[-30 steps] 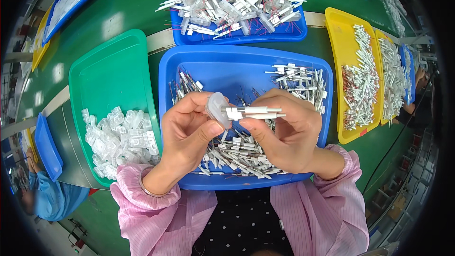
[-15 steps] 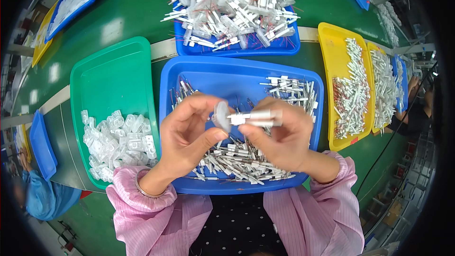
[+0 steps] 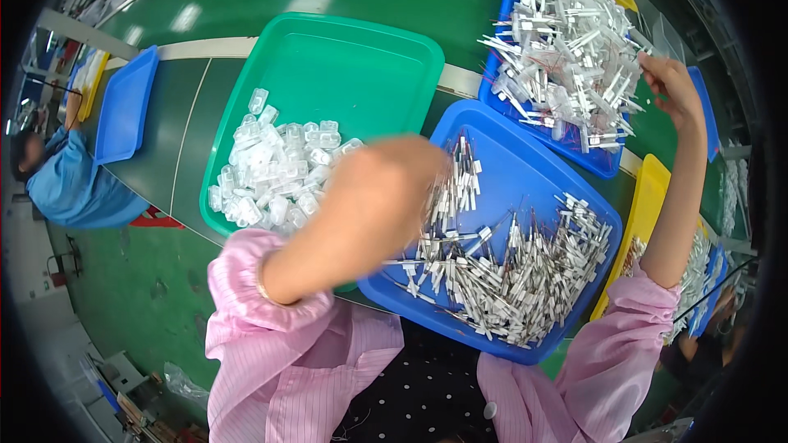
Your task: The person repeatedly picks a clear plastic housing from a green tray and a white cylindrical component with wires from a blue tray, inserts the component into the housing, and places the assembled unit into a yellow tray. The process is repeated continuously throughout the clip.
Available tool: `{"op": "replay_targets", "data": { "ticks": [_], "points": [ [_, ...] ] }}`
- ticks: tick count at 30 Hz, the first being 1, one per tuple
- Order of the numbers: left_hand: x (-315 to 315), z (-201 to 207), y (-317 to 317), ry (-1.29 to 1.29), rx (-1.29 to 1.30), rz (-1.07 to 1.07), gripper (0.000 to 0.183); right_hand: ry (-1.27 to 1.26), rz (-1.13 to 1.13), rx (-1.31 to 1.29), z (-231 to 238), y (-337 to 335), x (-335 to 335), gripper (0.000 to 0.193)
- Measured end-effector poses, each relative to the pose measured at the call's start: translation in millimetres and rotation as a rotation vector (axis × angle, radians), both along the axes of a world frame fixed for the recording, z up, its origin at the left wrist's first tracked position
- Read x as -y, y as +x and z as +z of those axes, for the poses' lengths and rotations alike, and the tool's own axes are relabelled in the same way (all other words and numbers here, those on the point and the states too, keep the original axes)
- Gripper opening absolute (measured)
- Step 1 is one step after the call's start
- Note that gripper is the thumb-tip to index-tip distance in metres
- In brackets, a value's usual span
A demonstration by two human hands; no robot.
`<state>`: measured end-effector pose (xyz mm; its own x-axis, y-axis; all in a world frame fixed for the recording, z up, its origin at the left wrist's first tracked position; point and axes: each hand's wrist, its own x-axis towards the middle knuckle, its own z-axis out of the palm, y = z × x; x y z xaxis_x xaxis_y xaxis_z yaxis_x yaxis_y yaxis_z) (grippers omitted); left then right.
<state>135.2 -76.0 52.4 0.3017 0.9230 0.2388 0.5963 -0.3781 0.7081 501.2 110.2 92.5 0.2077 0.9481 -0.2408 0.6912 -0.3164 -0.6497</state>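
Observation:
My left hand (image 3: 394,189) is smeared by motion above the gap between the green tray (image 3: 361,29) and the near blue tray (image 3: 603,271). Its fingers cannot be made out. Small clear plastic caps (image 3: 271,166) lie heaped in the green tray beside it. Out to the far right, my right hand (image 3: 677,86) has its fingers drawn together at the far blue tray's right edge. A slim greyish piece (image 3: 640,39) shows at its fingertips. That far tray (image 3: 603,166) is piled with white stick parts with clear caps (image 3: 566,49). Thin white-and-metal stick parts (image 3: 525,275) fill much of the near blue tray.
A yellow tray (image 3: 648,189) stands to the right, partly behind my right forearm. Another blue tray (image 3: 127,107) lies at the left on the green bench. A person in blue (image 3: 78,180) sits at the far left.
My hands have come apart from the white stick part and clear cap between them. The right went to the far blue tray, the left toward the green tray. The view has swung left.

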Motion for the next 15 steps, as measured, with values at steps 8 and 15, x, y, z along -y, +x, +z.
{"op": "replay_targets", "data": {
  "ticks": [8,15],
  "points": [
    [-57,-45,-143,-0.008,-0.996,0.732,0.009,0.458,0.194,0.281,-9,-5,18,0.047],
    [-60,-68,-162,-0.04,-0.89,0.614,0.014,0.604,0.399,0.144,-1,-81,146,0.009]
  ]
}}
